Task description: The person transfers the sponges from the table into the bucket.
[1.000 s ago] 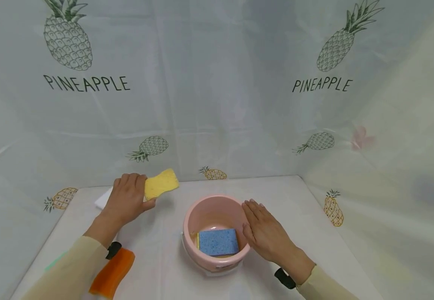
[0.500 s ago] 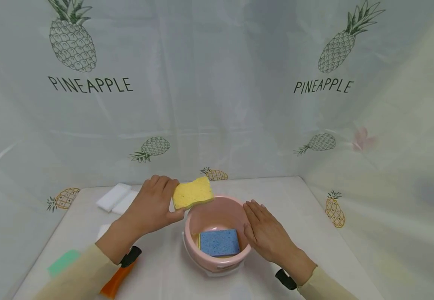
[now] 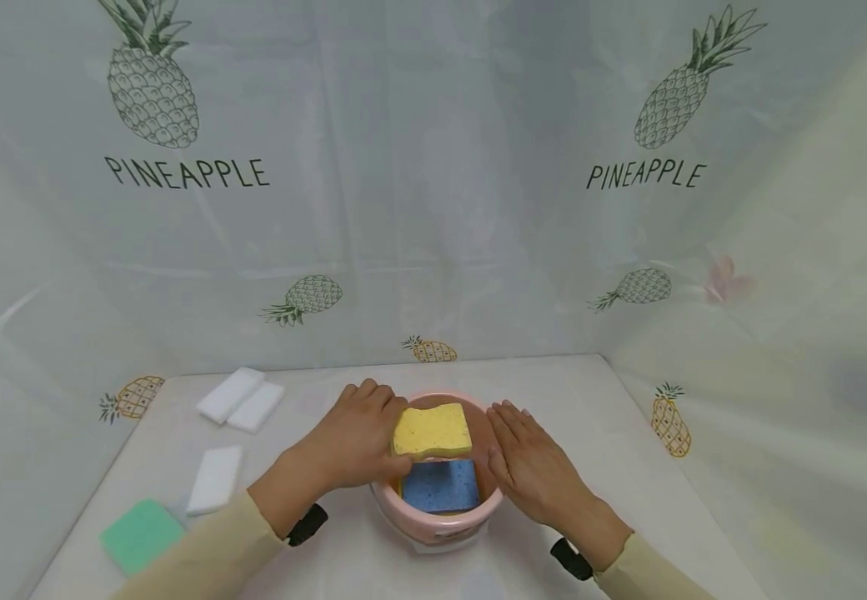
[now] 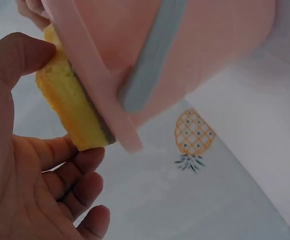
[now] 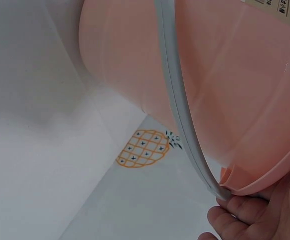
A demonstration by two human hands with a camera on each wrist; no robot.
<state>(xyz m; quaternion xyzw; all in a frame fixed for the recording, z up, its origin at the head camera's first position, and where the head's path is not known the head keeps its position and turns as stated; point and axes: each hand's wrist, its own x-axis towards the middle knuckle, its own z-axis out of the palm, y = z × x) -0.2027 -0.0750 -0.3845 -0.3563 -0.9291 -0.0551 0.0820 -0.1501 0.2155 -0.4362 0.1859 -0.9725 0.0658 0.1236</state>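
My left hand (image 3: pixel 362 437) pinches a yellow sponge (image 3: pixel 433 431) between thumb and fingers, over the mouth of a pink bucket (image 3: pixel 433 527). In the left wrist view the yellow sponge (image 4: pixel 67 100) shows a darker layer on the side facing the bucket rim. A blue sponge (image 3: pixel 441 487) lies inside the bucket, partly covered from above by the yellow one. My right hand (image 3: pixel 538 467) rests on the bucket's right rim with its fingers straight. The bucket's grey handle (image 5: pixel 177 95) hangs down along its outside in the right wrist view.
Two white sponges (image 3: pixel 231 395) lie at the back left of the white table (image 3: pixel 568 392). Another white sponge (image 3: pixel 214 481) and a green sponge (image 3: pixel 142 536) lie nearer on the left. A pineapple-print curtain (image 3: pixel 433 208) stands behind and at the sides.
My left hand has carried the yellow sponge rightward from the back left to over the bucket. The white and green sponges have come into view; the orange sponge is now hidden. My right hand stayed.
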